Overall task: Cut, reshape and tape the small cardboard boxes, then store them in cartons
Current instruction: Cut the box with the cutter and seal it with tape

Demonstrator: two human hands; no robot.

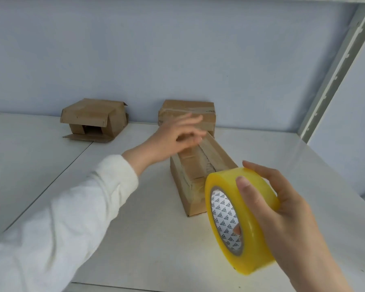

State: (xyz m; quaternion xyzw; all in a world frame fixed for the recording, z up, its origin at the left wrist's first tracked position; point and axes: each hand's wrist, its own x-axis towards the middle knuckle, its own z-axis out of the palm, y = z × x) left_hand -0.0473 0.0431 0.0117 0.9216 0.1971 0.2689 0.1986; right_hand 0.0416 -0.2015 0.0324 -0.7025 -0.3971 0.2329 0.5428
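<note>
A long narrow cardboard box [194, 182] lies in the middle of the white table [135, 228], clear tape along its top. My right hand [287, 218] grips a large yellow roll of tape [238, 220] near the box's front end, thumb on the rim and a fingertip inside the core. My left hand [177, 138], blurred, hovers over the box's far end with its fingers spread and holds nothing. A taped small box [207, 110] stands behind it at the wall.
A crumpled small box [93, 120] with loose flaps sits at the back left against the pale blue wall. A white shelf upright [335, 76] rises at the right. A seam [57, 175] runs across the table's left part.
</note>
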